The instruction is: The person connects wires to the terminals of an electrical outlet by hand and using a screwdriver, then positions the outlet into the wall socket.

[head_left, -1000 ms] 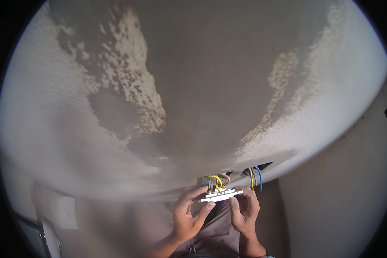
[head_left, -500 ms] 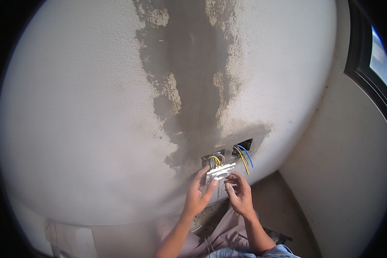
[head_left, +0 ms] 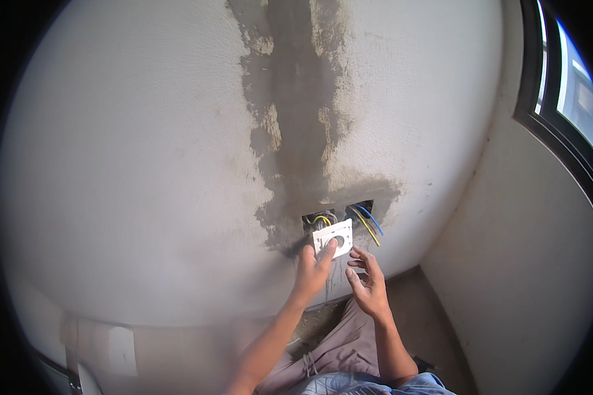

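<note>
Two hands earlier shared the white socket plate (head_left: 333,238). Now the left hand (head_left: 311,271) alone presses it against the left wall box (head_left: 319,219); the right hand (head_left: 367,283) has let go, open beside it.

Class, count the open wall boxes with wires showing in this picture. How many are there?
2. The left box sits just above the white socket plate; the right box is beside it, with blue and yellow wires hanging out.

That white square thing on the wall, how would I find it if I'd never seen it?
Follow the dark grey plaster stripe down the pale wall to two wall openings with coloured wires. The white socket plate covers the left opening, under the left hand. It alone is flat, white and square, with a round recess.
</note>
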{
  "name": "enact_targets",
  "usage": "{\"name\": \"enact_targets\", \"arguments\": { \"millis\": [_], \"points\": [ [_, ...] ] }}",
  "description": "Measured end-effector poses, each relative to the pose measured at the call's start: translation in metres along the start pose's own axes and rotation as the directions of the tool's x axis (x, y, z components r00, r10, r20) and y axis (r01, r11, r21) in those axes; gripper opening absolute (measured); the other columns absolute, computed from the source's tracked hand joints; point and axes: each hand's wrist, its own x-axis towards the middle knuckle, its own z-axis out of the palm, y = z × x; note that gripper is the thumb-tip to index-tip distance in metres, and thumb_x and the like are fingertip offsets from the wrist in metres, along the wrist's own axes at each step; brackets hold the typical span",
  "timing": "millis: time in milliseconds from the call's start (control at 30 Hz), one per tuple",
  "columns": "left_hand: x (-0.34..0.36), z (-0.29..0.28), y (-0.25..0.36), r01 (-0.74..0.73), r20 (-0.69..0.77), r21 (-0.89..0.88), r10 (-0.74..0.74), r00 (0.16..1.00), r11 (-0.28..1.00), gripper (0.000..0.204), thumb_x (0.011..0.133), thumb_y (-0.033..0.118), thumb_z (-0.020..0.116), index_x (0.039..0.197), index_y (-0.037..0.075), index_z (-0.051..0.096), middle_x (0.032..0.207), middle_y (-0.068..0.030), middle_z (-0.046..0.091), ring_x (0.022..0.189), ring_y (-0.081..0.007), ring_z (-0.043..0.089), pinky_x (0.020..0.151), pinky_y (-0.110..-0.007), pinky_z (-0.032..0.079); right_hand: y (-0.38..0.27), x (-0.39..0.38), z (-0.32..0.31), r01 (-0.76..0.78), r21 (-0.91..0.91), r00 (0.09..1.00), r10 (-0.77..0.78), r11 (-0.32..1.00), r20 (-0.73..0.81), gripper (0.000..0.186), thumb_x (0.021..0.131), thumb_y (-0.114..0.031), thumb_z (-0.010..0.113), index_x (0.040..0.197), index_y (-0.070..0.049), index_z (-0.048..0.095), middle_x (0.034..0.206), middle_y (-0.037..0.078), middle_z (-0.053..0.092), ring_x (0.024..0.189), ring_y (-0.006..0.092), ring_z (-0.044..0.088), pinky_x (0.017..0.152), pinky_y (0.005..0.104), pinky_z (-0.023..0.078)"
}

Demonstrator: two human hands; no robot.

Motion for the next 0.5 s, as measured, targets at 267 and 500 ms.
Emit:
{"name": "enact_targets", "arguments": {
  "millis": [267,500],
  "points": [
    [0.011,-0.02,-0.013,-0.09,0.085,-0.132,0.102,0.991,0.987,0.039,0.099,0.016,0.065,0.133,0.002,0.053,0.118,-0.0053,0.066,0.105,-0.0106,0.063,0.083,-0.029,0.058,0.031,-0.031,-0.014,-0.063,0.012,0.992,0.062,0.998,0.107,0.044,0.093,-0.007,0.065,0.136,-0.004,0.057,0.116,0.011,0.066,0.105,0.0187,0.064,0.084,0.0314,0.053],
    [0.017,-0.027,-0.028,-0.075,0.088,-0.188,0.093,0.992,0.979,0.051,0.093,0.015,0.073,0.136,0.001,0.051,0.111,-0.0044,0.068,0.096,-0.0107,0.064,0.084,-0.028,0.055,0.07,-0.102,-0.015,-0.166,-0.116,0.897,0.199,0.979,0.396,0.036,0.096,-0.019,0.065,0.127,-0.002,0.061,0.108,0.014,0.067,0.098,0.0247,0.066,0.084,0.0348,0.052]
  ]
}}
